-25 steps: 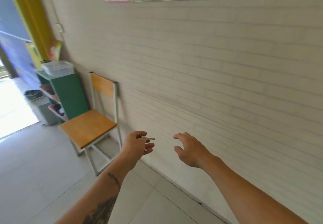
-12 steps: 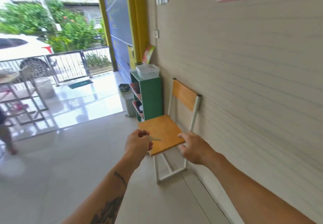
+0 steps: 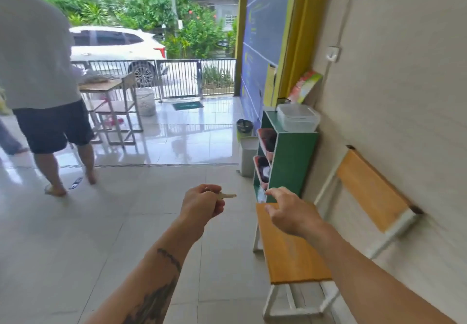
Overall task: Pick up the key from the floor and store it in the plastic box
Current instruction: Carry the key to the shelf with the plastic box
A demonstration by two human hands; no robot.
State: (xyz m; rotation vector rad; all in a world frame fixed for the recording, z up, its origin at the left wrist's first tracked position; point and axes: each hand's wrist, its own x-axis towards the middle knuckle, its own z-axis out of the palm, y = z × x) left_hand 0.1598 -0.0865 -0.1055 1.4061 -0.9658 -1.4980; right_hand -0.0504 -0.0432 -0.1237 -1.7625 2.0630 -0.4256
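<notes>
My left hand [image 3: 202, 203] is closed around a small metal key [image 3: 228, 196], whose blade sticks out to the right of my fingers. My right hand [image 3: 290, 213] hovers a little to the right, fingers loosely apart and holding nothing, above the front of a chair seat. The clear plastic box [image 3: 298, 117], lid on, sits on top of a green shelf unit [image 3: 290, 161] against the right wall, well beyond both hands.
A wooden chair [image 3: 293, 253] with a white frame stands by the right wall, just before the shelf. A white bin [image 3: 249, 155] sits left of the shelf. Another person [image 3: 40, 83] stands at far left near a table [image 3: 111, 111]. Tiled floor stretches ahead.
The view has swung left from the wall toward the doorway. The shelf and box now lie ahead, and a person has come into view. My left hand still holds the key.
</notes>
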